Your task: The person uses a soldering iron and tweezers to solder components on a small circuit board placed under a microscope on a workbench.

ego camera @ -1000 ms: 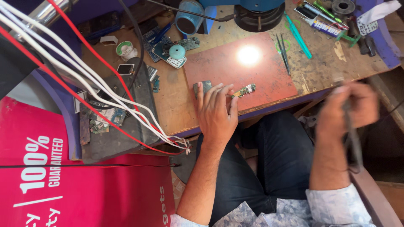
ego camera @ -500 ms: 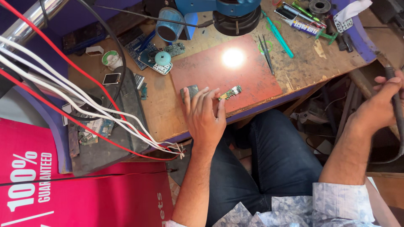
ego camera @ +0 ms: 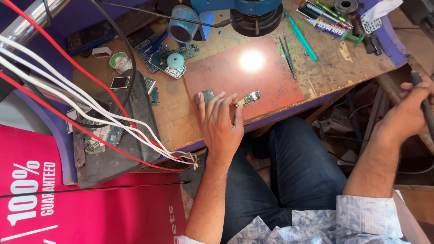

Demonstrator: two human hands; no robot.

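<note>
Head view of a repair bench. The left hand (ego camera: 220, 124) lay flat on the red work mat (ego camera: 271, 86), fingers spread wide, its fingertips (ego camera: 238, 105) steadying a small green circuit board (ego camera: 248, 98) near the mat's front edge; a small dark grey square part (ego camera: 205, 96) lay just beside the thumb side. The right hand (ego camera: 409, 113) was off the bench at the right edge, fingers wrapped around a dark handled tool (ego camera: 425, 106), its tip not visible. Judged from this, the board was positioned and held, but the tool had not yet been brought to it. A bright lamp spot (ego camera: 252, 60) fell behind the board, under the blue microscope head (ego camera: 253, 13). Tweezers (ego camera: 286, 54) lay right of the spot. A magenta sign with white lettering (ego camera: 68, 203) filled the lower left; a white labelled tube (ego camera: 326, 27) lay at the bench's rear
</note>
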